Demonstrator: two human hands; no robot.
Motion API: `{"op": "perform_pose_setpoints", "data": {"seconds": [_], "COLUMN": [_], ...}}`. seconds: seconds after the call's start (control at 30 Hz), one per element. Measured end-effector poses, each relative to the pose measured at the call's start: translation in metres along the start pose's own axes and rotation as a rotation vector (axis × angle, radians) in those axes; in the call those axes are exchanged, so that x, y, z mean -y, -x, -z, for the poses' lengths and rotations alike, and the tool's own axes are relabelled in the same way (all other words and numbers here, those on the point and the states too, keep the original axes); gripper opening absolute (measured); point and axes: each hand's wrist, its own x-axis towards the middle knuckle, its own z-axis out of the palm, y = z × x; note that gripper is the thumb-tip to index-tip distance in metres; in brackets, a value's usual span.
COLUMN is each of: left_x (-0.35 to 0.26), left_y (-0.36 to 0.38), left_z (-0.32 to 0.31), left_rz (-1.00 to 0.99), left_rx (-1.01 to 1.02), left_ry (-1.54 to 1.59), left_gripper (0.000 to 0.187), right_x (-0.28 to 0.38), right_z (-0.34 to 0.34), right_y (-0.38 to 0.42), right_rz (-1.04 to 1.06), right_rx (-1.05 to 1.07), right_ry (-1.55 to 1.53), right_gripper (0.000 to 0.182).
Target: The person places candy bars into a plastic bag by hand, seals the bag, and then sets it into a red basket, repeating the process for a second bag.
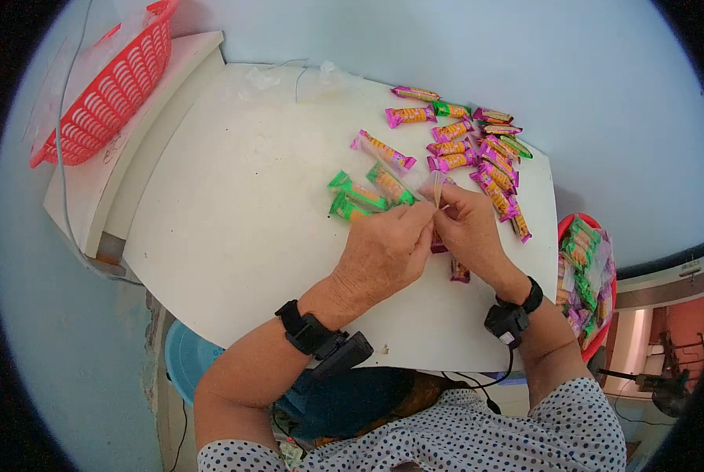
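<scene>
My left hand (391, 244) and my right hand (468, 232) meet over the right half of the white table (234, 212). Between their closed fingertips is a clear plastic bag (431, 187), its thin film standing up above the fingers. Just beyond my left hand lie several green-wrapped snack packets (358, 191), and one more green packet (391, 186) sits right by the bag. Past these is a single purple-and-orange snack packet (383, 150). Another purple packet (460, 271) shows partly beneath my right hand.
A loose pile of purple snack packets (451, 160) with a few green ones spreads along the back right. Right of the table stands a red basket (601, 334) full of packets. A red plastic basket (120, 86) rests on a ledge at left; a blue bucket (185, 362) stands below.
</scene>
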Motion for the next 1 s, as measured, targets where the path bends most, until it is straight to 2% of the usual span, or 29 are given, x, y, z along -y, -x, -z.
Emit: {"op": "perform_pose_setpoints", "data": {"seconds": [0.03, 0.13, 0.23, 0.43, 0.53, 0.63, 0.73, 0.83, 0.93, 1.0], "left_x": [-0.001, -0.004, -0.004, 0.0, -0.003, -0.005, -0.005, -0.006, -0.005, -0.005], "left_y": [0.0, -0.001, 0.0, 0.002, 0.002, 0.0, 0.0, 0.0, 0.0, -0.001], "left_z": [0.001, 0.003, 0.002, -0.001, 0.001, 0.003, 0.003, 0.003, 0.003, 0.004], "left_rz": [0.002, 0.007, 0.008, -0.01, 0.001, 0.012, 0.012, 0.038, 0.033, 0.033], "left_rx": [0.013, 0.043, 0.047, 0.028, 0.014, -0.008, -0.032, -0.045, -0.065, -0.063], "left_ry": [0.0, 0.007, 0.017, 0.005, -0.015, -0.042, -0.028, -0.033, -0.048, -0.059], "left_gripper": [0.017, 0.017, 0.018, 0.018, 0.019, 0.021, 0.021, 0.021, 0.021, 0.02], "right_x": [0.013, 0.002, -0.01, 0.003, -0.003, -0.001, 0.01, 0.014, 0.026, 0.028], "right_z": [-0.002, -0.006, -0.006, -0.005, -0.007, -0.006, 0.0, 0.005, 0.013, 0.014], "right_y": [0.002, 0.0, -0.005, -0.001, -0.001, 0.0, 0.003, 0.005, 0.008, 0.005], "right_rz": [-0.048, 0.083, 0.275, 0.286, 0.345, 0.131, 0.002, 0.065, 0.303, 0.532], "right_rx": [-0.029, -0.04, -0.054, -0.027, -0.078, -0.069, -0.062, -0.081, 0.069, 0.111], "right_ry": [-0.011, 0.062, 0.328, 0.688, 0.666, 0.299, 0.242, 0.212, 0.353, 0.42], "right_gripper": [0.006, 0.004, 0.005, 0.014, 0.024, 0.026, 0.019, 0.008, 0.006, 0.007]}}
